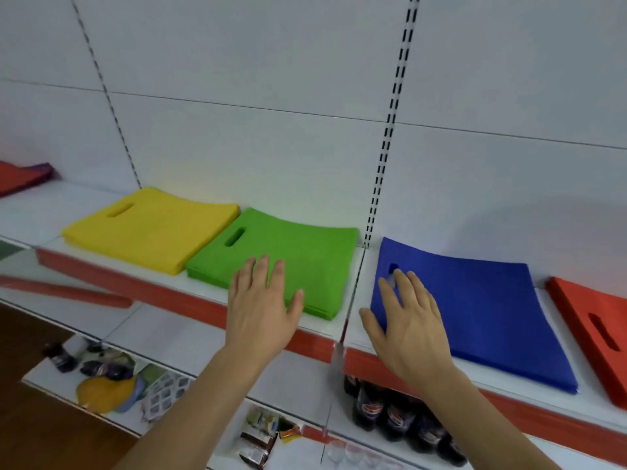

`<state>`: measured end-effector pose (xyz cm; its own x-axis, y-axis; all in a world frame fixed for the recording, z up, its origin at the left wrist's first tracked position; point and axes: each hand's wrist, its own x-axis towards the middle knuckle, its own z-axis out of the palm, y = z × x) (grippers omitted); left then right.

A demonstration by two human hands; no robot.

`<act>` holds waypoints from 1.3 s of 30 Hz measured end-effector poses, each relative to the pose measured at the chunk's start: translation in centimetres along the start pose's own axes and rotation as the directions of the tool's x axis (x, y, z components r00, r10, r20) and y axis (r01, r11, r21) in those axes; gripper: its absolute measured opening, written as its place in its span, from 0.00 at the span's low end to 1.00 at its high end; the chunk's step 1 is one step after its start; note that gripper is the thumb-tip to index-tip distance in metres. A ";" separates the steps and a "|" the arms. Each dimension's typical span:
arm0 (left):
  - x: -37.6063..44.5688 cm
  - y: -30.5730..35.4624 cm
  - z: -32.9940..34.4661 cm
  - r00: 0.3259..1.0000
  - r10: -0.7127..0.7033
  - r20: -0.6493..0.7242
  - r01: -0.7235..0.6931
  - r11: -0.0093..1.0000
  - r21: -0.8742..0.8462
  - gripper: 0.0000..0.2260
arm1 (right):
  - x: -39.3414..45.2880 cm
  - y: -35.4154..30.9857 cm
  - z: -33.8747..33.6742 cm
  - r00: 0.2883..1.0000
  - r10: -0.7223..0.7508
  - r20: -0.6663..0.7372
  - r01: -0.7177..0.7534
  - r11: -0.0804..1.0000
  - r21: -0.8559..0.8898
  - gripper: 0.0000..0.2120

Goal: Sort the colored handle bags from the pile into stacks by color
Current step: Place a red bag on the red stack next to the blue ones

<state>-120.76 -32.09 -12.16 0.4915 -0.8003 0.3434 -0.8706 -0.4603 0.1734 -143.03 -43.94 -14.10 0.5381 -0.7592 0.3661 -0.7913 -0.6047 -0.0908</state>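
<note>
Bags sit sorted along the shelf (325, 329): yellow stack (149, 228), green stack (288, 262), blue stack (475, 310), red stack (590, 334). Left hand (261, 307) flat on green, right hand (407, 320) flat on blue, fingers spread, holding nothing. Looks like squaring up; next, fetch from the far-left pile (23, 176).

a single head-worn wide-angle view looks forward and down from close range onto a white shelf (190, 293) with a red front edge, facing the slotted back panel (390, 130). both forearms reach in from the bottom edge; lower shelves show beneath, edges bowed by the lens.
</note>
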 end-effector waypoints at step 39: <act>-1.2 -62.6 -12.8 0.770 -0.607 -0.195 0.637 0.742 0.207 0.31 | 18.9 -69.1 15.0 0.776 -0.631 -0.012 0.597 0.728 0.336 0.38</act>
<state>-67.12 2.64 -11.61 0.9035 -0.2621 0.3392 -0.3288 -0.9314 0.1560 -73.83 -20.16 -14.83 0.9134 -0.2044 0.3521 -0.1568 -0.9748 -0.1589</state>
